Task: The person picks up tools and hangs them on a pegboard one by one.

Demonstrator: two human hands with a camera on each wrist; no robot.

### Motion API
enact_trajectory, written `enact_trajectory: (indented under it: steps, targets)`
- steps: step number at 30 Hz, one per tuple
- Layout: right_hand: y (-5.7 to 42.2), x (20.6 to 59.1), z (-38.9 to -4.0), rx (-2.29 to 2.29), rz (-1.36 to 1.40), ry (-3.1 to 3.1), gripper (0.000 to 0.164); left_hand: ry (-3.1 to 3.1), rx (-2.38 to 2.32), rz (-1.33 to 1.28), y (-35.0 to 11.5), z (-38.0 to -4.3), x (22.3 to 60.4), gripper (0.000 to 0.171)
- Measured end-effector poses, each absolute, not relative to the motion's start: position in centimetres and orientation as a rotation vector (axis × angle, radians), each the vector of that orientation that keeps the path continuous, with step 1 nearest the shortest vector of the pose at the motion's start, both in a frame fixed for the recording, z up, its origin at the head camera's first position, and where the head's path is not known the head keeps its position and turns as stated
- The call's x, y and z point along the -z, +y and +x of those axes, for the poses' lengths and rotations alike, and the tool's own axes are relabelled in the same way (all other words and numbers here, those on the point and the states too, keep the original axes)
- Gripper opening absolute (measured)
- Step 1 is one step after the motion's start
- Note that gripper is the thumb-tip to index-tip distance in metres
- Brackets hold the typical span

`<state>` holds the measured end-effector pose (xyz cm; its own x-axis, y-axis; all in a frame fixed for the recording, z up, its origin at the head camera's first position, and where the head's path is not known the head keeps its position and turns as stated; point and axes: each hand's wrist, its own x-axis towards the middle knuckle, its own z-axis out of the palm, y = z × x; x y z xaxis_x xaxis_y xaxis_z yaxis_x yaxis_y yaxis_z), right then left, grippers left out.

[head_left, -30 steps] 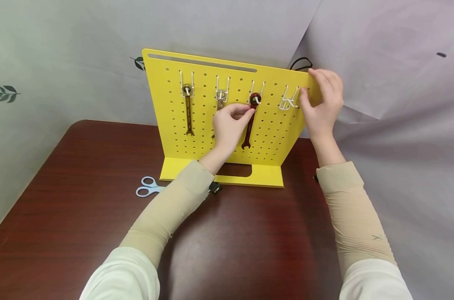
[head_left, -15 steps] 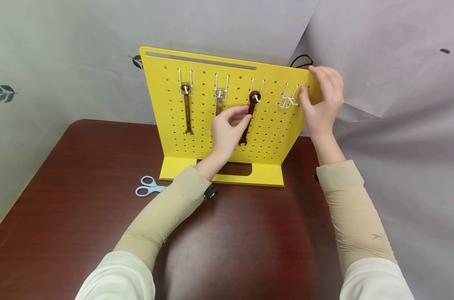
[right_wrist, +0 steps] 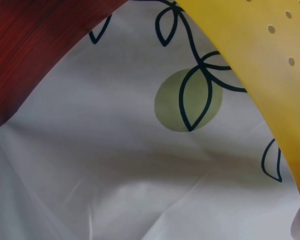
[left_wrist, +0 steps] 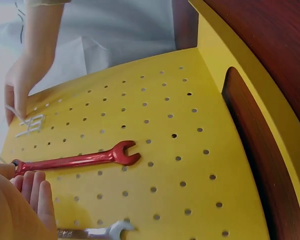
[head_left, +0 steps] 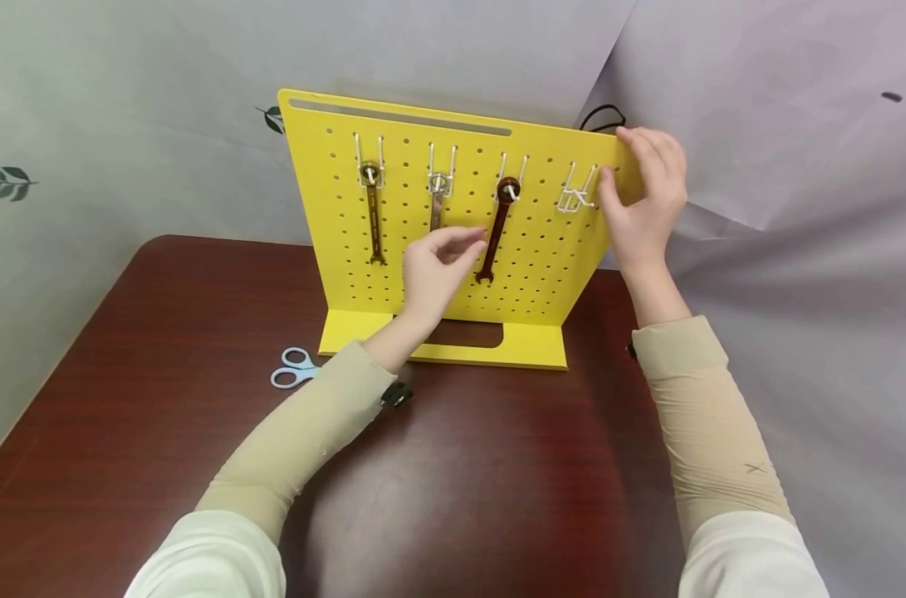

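Observation:
A red combination wrench (head_left: 496, 237) hangs by its ring end from a white hook on the yellow pegboard (head_left: 542, 282). Just to its left, my left hand (head_left: 432, 270) hovers in front of the board, fingers loosely bent and holding nothing. Behind that hand hangs a silver wrench (head_left: 437, 203), its lower part hidden in the head view; its open end (left_wrist: 119, 230) shows in the left wrist view. Farther left hangs a bronze-coloured wrench (head_left: 374, 212). My right hand (head_left: 650, 195) grips the board's upper right edge, thumb on the front face. Beside the thumb is a white hook (head_left: 572, 198) with no wrench on it.
Light blue scissors (head_left: 296, 368) lie on the dark red-brown table (head_left: 453, 473), left of the board's base, partly hidden by my left sleeve. A pale patterned cloth (right_wrist: 125, 130) hangs behind and to the right. A black cable loop (head_left: 604, 118) shows behind the board.
My left hand has let go of the red wrench and drawn back down and left. The wrench's lower end shifted slightly left. My right hand keeps its hold on the board.

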<state>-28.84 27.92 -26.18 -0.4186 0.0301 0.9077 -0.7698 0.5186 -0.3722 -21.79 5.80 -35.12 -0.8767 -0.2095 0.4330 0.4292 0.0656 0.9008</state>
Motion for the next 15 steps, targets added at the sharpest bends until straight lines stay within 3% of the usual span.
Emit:
enact_trajectory:
  steps: [15]
  targets:
    - [27.5,26.3,-28.8,-1.019,0.636,-1.802,0.031,-1.917,1.832,-0.128,-2.7,-17.6,35.6,0.019]
